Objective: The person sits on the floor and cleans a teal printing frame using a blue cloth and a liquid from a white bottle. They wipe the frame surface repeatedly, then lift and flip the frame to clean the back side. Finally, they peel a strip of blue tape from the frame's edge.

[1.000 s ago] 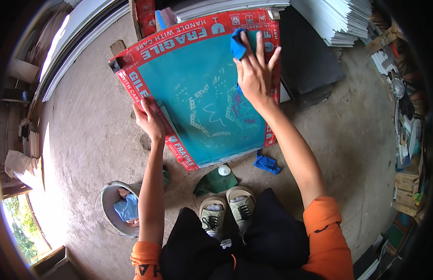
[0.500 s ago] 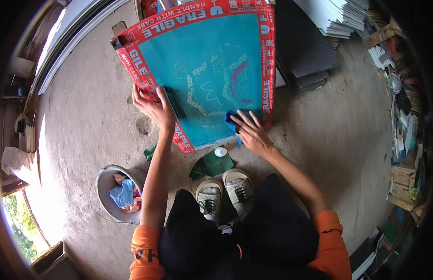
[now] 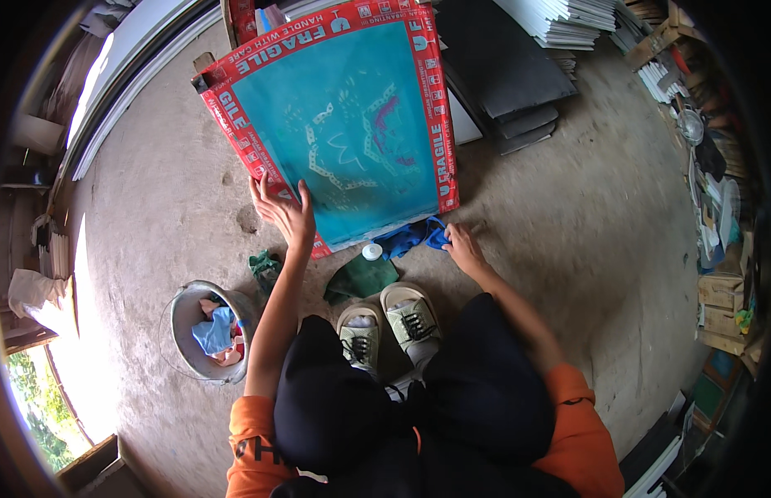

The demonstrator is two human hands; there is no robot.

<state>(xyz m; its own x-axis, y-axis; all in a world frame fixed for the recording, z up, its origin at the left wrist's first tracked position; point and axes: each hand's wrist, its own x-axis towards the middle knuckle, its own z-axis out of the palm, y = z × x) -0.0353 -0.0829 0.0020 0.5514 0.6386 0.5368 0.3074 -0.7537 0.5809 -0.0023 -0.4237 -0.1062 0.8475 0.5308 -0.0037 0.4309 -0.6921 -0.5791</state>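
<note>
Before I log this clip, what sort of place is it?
Probably a workshop, perhaps for printing: it has a teal panel framed in red tape, a stack of white sheets and a bucket of cloths on a concrete-looking floor.

- We rest our spread left hand (image 3: 287, 217) on the left edge of the red-taped teal screen (image 3: 352, 137).
- Our right hand (image 3: 466, 246) touches blue cloth (image 3: 404, 240) near the screen's lower right corner.
- We see a round white object (image 3: 372, 251) at the upper edge of the green cloth (image 3: 362, 280).
</note>
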